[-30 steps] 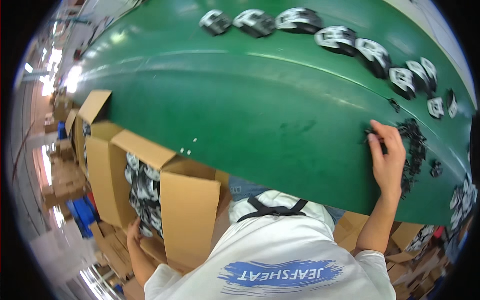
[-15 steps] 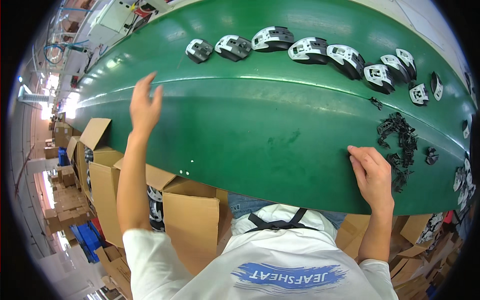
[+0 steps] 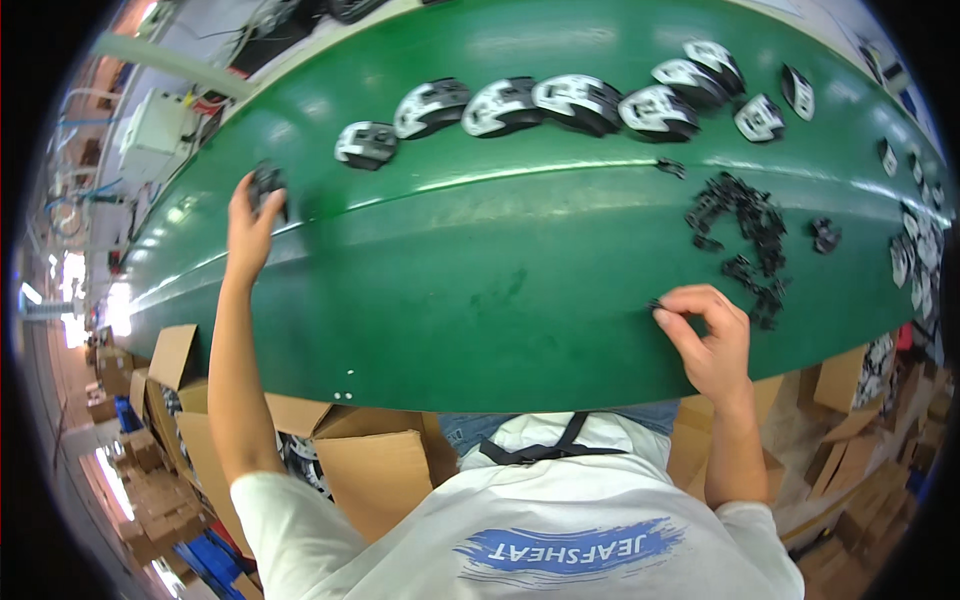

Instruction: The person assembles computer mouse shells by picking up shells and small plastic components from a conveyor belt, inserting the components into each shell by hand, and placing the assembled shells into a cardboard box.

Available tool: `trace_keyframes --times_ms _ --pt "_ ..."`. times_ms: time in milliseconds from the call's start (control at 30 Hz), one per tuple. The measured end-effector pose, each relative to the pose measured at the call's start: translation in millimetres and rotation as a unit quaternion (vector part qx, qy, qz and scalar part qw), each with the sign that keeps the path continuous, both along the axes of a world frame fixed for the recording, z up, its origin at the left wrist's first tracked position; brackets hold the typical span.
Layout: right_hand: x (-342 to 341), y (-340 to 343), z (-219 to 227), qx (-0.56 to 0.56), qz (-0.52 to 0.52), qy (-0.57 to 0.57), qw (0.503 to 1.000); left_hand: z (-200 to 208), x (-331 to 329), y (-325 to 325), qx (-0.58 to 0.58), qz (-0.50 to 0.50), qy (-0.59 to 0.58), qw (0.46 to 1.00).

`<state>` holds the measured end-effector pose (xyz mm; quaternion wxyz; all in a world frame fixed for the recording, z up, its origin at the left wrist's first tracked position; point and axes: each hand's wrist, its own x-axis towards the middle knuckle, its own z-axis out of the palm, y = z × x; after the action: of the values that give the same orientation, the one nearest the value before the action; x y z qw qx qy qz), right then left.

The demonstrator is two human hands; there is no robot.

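Nearby, an open carton (image 3: pixel 375 470) holds what look like black-and-white shells (image 3: pixel 304 462), the left hand (image 3: pixel 249 228) gripping a dark piece (image 3: pixel 265 183), the right hand (image 3: pixel 712 338) pinching a black part (image 3: pixel 655 304).

Three tiny white specks (image 3: pixel 350 372) lie near the front left edge of the green counter (image 3: pixel 430 340), and just below that edge stands an open cardboard box (image 3: pixel 372 480). Farther left, brown cartons (image 3: pixel 150 490) are piled near some blurred blue objects (image 3: pixel 205 565). At upper left, a pale bar (image 3: pixel 175 66) slants above a whitish cabinet (image 3: pixel 155 135). Another open carton (image 3: pixel 840 380) stands at right.
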<state>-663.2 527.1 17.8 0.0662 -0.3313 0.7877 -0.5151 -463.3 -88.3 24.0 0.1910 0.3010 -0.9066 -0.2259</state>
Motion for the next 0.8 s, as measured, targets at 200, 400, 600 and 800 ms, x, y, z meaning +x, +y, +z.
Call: trace_keyframes --times_ms 200,400,600,800 --pt "7 -46 5 -0.148 0.092 -0.068 0.982 23 33 168 0.607 -0.037 0.351 0.712" --pt "37 -80 27 -0.164 0.157 -0.131 0.965 -14 11 343 0.754 -0.009 0.360 0.549" --pt "53 -90 28 -0.156 0.143 -0.025 0.977 -19 2 398 0.790 -0.111 0.359 0.484" --pt "48 -83 14 -0.119 0.101 0.217 0.963 -4 -7 407 0.779 -0.120 0.283 0.547"
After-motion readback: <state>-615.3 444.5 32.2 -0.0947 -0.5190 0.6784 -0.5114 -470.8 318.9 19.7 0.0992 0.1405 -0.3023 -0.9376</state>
